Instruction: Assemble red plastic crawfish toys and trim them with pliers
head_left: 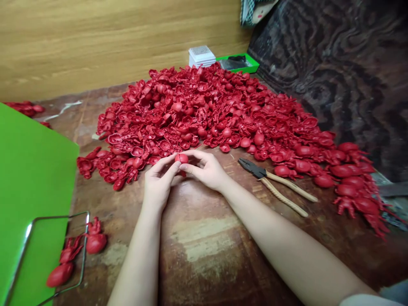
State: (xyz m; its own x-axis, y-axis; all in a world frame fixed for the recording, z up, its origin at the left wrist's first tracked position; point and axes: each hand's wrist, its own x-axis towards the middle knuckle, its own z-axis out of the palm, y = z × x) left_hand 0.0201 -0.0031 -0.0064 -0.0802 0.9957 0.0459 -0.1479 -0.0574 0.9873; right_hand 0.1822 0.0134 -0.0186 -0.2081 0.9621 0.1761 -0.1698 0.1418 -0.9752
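Both my hands meet over the brown table, pinching one small round red plastic piece (pixel 181 158) between their fingertips. My left hand (pixel 158 182) grips it from the left with thumb and fingers closed on it. My right hand (pixel 206 168) grips it from the right. Just beyond them lies a big heap of red plastic shell halves (pixel 204 114). Whether the piece is one part or two pressed together I cannot tell.
Pliers (pixel 274 185) with tan handles lie right of my right hand. Assembled red crab-like figures (pixel 350 187) line the right side. A green board (pixel 28 178) with a wire frame (pixel 57 250) and a few red figures (pixel 79 250) sits left. A white box (pixel 202 55) and a green tray (pixel 237 62) stand behind.
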